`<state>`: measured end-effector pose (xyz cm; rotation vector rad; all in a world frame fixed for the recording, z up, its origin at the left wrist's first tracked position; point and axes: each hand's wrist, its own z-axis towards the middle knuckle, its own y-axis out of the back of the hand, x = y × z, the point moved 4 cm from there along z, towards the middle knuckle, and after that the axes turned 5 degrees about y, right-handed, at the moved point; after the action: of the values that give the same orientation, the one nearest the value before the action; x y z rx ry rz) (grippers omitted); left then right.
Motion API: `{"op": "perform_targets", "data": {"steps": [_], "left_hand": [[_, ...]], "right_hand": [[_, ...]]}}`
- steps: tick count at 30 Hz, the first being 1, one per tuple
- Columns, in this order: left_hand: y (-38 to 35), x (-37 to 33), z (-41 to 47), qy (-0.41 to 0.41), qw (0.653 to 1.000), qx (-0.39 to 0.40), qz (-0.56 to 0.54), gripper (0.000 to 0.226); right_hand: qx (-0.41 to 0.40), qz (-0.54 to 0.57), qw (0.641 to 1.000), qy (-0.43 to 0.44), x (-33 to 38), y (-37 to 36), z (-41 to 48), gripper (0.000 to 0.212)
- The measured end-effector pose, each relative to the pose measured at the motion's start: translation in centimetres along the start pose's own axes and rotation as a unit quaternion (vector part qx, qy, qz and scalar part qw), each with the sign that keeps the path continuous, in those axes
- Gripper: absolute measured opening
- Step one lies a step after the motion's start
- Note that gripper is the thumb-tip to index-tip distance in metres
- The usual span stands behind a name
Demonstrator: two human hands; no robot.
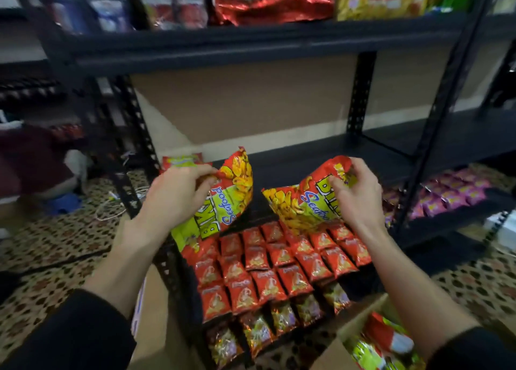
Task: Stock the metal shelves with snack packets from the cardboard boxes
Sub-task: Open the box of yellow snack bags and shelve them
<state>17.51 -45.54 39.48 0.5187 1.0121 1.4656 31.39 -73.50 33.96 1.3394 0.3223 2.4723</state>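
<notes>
Head view: the middle metal shelf (307,160) is seen straight ahead. Just above its front edge, a red and green snack packet (226,202) is pinched at one end by the left hand (178,191), whose fingers are curled round the crinkled foil. A second packet (304,204) is gripped in the same way by the right hand (360,193). The two packets are held apart. At the shelf's back left corner a similar packet (181,160) is laid. Below the shelf, small red packets (279,263) are set in rows. Below and to the right of the shelf, an open cardboard box (360,322) is seen with more packets (382,341) inside. Above the shelf, large bags (273,3) are stored.
</notes>
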Motion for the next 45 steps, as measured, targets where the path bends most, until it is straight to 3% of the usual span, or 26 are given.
{"op": "perform_targets", "data": {"steps": [5,13,17,21,24,27,29,33,38,45], "left_hand": [[1.5,4.2,1.7,0.067,0.996,-0.049,-0.031,0.022],[-0.5,7.6,6.8,0.122,0.976,-0.151,-0.095,0.021],[-2.2,9.1,8.7,0.14,0.958,-0.209,-0.133,0.019],[-3.3,10.4,9.8,0.169,0.941,-0.252,-0.149,0.018],[-3.9,11.3,9.9,0.193,0.933,-0.266,-0.145,0.019],[-4.1,12.0,10.6,0.207,0.932,-0.268,-0.127,0.019],[-4.3,12.8,11.3,0.223,0.926,-0.276,-0.128,0.021],[-4.6,14.3,12.0,0.255,0.915,-0.28,-0.143,0.025],[-4.6,14.9,12.5,0.282,0.908,-0.27,-0.151,0.026],[-4.7,15.3,13.5,0.301,0.903,-0.264,-0.154,0.024]], "right_hand": [[0.07,-0.065,0.994,0.049,2.3,-4.6,2.9,0.031],[0.184,-0.137,0.964,0.136,2.5,-13.2,9.6,0.019],[0.253,-0.207,0.93,0.167,2.5,-18.0,12.8,0.036],[0.331,-0.275,0.88,0.202,2.3,-23.4,14.8,0.034],[0.365,-0.281,0.863,0.209,1.3,-26.5,15.4,0.041],[0.363,-0.268,0.865,0.22,0.9,-28.4,15.7,0.052],[0.333,-0.236,0.887,0.215,1.3,-28.5,15.4,0.052],[0.28,-0.222,0.925,0.131,-0.6,-25.8,11.8,0.044],[0.311,-0.251,0.915,0.056,-3.1,-25.2,8.1,0.065],[0.384,-0.338,0.841,0.175,-3.3,-30.5,9.0,0.069]]}}
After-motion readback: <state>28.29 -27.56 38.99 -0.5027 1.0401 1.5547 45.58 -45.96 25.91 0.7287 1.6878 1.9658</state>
